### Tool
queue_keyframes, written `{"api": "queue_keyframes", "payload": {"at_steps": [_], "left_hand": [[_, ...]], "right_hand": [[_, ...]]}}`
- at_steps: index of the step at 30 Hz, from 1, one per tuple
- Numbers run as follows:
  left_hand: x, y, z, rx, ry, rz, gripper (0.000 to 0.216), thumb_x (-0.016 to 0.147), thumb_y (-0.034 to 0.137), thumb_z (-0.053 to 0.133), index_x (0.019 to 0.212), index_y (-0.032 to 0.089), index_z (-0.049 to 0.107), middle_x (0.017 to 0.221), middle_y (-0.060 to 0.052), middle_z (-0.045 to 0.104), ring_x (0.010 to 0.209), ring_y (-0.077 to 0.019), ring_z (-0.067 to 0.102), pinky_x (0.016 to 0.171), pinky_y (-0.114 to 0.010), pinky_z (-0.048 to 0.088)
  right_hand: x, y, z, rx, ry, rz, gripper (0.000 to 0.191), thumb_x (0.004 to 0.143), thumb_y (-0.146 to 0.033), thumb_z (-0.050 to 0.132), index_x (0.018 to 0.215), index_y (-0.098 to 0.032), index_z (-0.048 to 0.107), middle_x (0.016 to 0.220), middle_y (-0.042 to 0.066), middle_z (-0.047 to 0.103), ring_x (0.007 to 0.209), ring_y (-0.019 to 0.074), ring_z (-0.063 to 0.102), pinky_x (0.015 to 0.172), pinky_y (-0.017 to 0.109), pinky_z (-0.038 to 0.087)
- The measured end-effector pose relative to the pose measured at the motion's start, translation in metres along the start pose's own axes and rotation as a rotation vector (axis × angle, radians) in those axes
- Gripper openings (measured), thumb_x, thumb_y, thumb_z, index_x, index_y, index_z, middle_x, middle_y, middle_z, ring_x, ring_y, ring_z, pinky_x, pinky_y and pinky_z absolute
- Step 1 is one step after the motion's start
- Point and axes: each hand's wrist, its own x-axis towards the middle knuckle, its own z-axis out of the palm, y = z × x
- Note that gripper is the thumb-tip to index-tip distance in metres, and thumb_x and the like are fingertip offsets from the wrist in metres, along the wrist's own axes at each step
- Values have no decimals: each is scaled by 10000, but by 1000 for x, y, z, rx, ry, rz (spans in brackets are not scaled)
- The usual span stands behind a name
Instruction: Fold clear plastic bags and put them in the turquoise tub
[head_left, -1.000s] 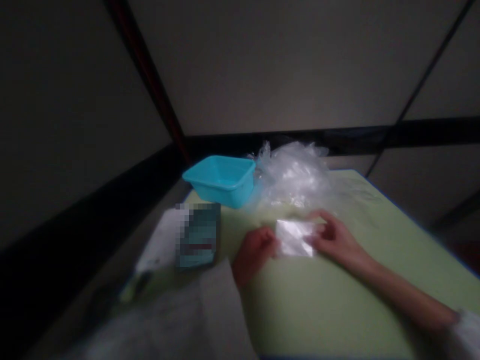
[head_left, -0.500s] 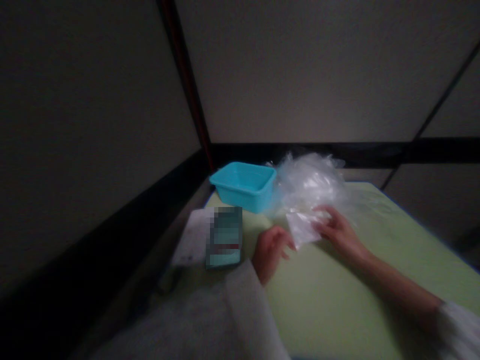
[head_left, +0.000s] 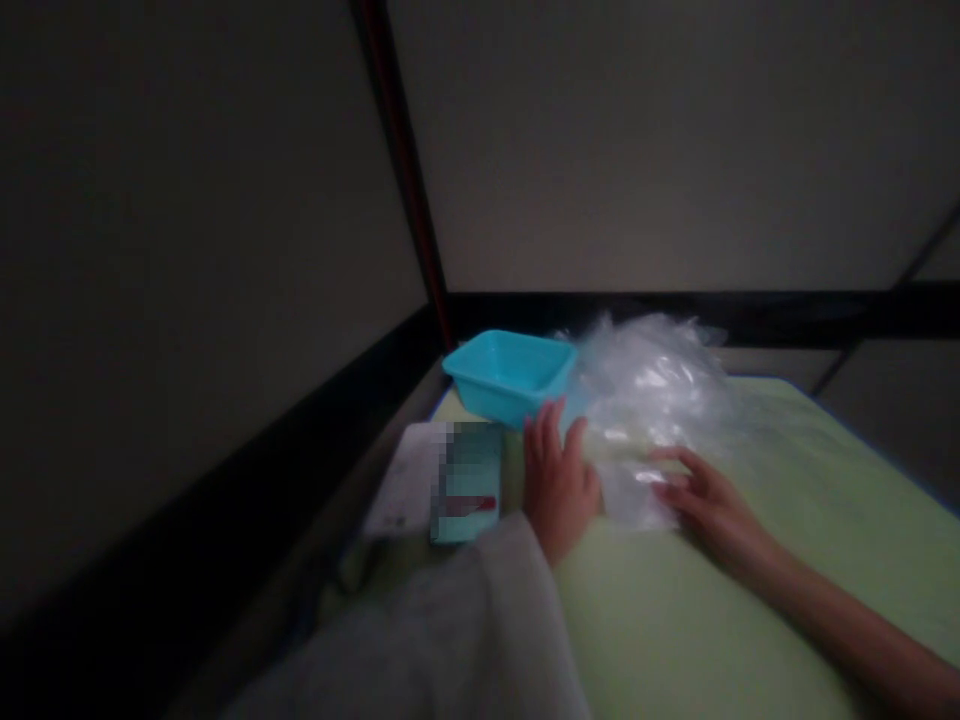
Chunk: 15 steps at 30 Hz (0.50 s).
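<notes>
My left hand (head_left: 559, 490) is open, its fingers spread and pointing away from me, just in front of the blue plastic basin (head_left: 499, 400). A small clear plastic bag (head_left: 630, 492) lies between my two hands, low over the table or on it; I cannot tell which. My right hand (head_left: 709, 505) has its thumb and fingers closed on the right edge of that bag. Behind it rises a loose heap of clear plastic bags (head_left: 652, 370), touching or very near the basin's right side. The basin shows nothing inside.
Left of my left hand lies a green box or booklet (head_left: 472, 480), partly blurred out, with a red mark. White paper (head_left: 405, 475) is beside it. The green tabletop (head_left: 697, 620) has a blue edge. Walls (head_left: 637, 150) stand close behind and to the left.
My left hand has opened from curled fingers and reached forward toward the basin. The small bag and my right hand sit slightly lower and further right, as the whole view has shifted.
</notes>
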Motion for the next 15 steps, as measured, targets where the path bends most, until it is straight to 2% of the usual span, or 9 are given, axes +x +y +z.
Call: {"api": "queue_keyframes", "payload": {"at_steps": [3,8,10,12,15], "left_hand": [[11,-10,3,166,-3,21,590,739,31,511,1303,117,364,1487,-196,239,1405,-348,139,1107,-607,142],[30,-27,3,290,-11,-47,622,785,69,493,1374,131,305,1501,-179,254,1402,-379,126,1055,-693,95],[36,-33,5,298,-12,-66,545,813,90,495,1339,142,360,1494,-176,273,1398,-387,131,1039,-711,84],[40,-40,8,268,19,-90,392,837,110,500,1226,139,464,1466,-183,318,1385,-395,168,1030,-712,113],[44,-49,13,197,81,-117,196,842,98,502,1032,123,539,1329,-196,454,1310,-370,322,1020,-631,272]], "right_hand": [[-2,-1,1,20,3,6,443,712,-362,755,1046,-243,491,662,-42,627,520,115,556,479,222,378],[-1,-1,1,-10,31,-21,460,679,-380,767,1025,-236,500,628,-48,608,483,117,529,446,218,342],[-1,-1,2,-18,30,-32,455,682,-379,760,1023,-232,498,626,-48,604,476,113,519,442,215,331],[-1,-1,3,-28,22,-43,453,688,-383,748,1027,-228,491,616,-49,596,469,110,510,439,213,323],[-2,-2,6,-61,24,-52,467,684,-399,741,1035,-222,488,605,-45,592,462,114,507,437,216,325]]}}
